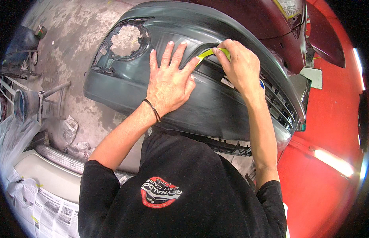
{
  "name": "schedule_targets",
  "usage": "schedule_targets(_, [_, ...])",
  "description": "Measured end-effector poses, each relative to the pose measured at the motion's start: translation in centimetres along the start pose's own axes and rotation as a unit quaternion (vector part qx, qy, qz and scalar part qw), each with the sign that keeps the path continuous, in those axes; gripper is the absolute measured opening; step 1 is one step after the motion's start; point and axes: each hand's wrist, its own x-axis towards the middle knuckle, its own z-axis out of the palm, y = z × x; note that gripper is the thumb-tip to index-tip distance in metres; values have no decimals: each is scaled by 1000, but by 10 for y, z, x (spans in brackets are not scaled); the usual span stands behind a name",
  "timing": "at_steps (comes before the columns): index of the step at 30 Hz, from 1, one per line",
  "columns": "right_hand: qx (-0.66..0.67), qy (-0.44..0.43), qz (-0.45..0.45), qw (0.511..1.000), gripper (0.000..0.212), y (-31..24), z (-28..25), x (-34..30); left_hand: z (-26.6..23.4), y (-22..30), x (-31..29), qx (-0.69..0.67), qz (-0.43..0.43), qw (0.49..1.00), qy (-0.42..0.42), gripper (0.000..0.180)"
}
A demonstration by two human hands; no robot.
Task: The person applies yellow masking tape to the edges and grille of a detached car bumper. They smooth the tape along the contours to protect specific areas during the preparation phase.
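Note:
A dark grey car bumper cover [125, 85] lies across the view in front of me. My left hand [168, 83] rests flat on it with the fingers spread, and its index fingertip presses on one end of a yellow-green strip of masking tape [208, 52]. The strip runs along the curved edge of the grille opening. My right hand [242, 65] pinches the other end of the tape between thumb and fingers, over that opening. Part of the tape is hidden behind the right fingers.
The bumper has a round opening with a bracketed rim at far left and a slatted grille [281, 103] at right. Behind it is a dark red car body panel [271, 20]. Newspaper-covered parts [53, 206] lie at lower left, near a metal stand [53, 93]. A red wall [331, 119] rises at right.

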Motion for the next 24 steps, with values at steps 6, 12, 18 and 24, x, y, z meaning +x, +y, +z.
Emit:
schedule_targets(6, [-40,-28,15,999,29,7,11,11,0,0,1,-4,3,1000,3,56])
schedule_targets(12, [-54,-37,39,997,31,1,12,12,-1,0,1,-4,2,1000,-7,58])
schedule_targets(18, [-41,1,28,999,31,4,21,7,0,3,5,-5,-4,1000,-1,59])
schedule_targets(24, [-24,-40,73,996,34,3,20,7,2,3,9,-10,-14,1000,-1,58])
